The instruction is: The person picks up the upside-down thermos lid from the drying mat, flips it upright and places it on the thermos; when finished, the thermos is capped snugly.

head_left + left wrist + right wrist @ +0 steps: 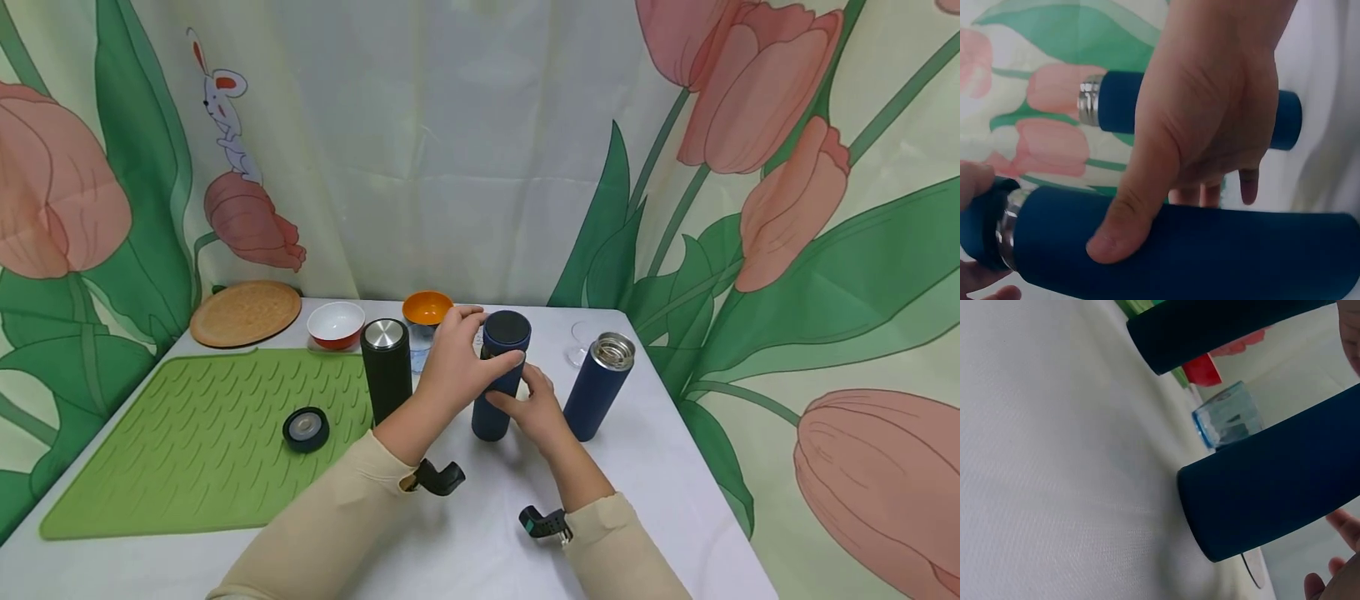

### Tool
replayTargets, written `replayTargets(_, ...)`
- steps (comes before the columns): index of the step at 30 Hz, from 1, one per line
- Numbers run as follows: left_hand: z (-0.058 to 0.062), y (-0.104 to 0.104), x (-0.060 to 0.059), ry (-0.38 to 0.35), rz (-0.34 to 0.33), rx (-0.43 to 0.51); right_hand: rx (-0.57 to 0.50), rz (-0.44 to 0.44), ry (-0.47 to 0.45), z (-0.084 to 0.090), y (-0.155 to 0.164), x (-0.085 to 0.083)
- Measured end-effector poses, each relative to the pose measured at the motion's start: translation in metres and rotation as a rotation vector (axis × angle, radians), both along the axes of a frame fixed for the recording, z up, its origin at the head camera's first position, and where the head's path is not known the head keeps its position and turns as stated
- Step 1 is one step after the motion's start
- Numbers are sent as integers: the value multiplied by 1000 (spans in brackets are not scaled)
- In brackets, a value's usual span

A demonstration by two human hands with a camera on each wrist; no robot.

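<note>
Both hands grip the upright blue flask (pixel 497 392): left hand (pixel 457 367) wraps the upper body, right hand (pixel 542 412) holds lower down.

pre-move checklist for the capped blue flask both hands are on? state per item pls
1. Left hand grips the blue flask body: ok.
2. Right hand holds it lower down: ok.
3. Cap seated on flask: ok; how tight, cannot tell.
4. Flask base resting on the table: ok.
5. Gap to the open flask and black flask: ok, apart.
6. Loose lid on green mat, out of the way: ok.
</note>
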State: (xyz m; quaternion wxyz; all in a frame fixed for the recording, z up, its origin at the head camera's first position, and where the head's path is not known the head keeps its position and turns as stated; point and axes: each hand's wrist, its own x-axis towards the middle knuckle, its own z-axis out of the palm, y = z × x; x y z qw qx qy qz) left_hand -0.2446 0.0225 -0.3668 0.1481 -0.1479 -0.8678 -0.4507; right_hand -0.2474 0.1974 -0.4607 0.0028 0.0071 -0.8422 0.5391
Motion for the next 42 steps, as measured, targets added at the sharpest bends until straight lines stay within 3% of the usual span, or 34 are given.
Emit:
replayTargets(8,-13,-3,-9,-70,-49,-16,-4,14,9,1,-1,1)
replayTargets(18,-24,-10,-19,-180,-210,142,-8,7,-9,2,-2,1)
replayTargets(24,-29,-13,-22,-196,-271,197,-25,8,-14,0,-3,1)
replayTargets(27,-28,-9,-18,-211,-213,187,-18,7,-22,-1,-2,0)
replayTargets(31,-24,6,-8,-231,-64,140,0,6,-21,-1,-1,-1)
replayTargets(36,-16,25,-1,-201,87,35,29,-9,5,-1,1,-2)
replayTargets(39,-13,28,0,-188,122,-3,27,-6,24,-2,1,-3)
replayTargets(42,-12,23,-2,-199,84,4,22,10,39,-1,0,-3)
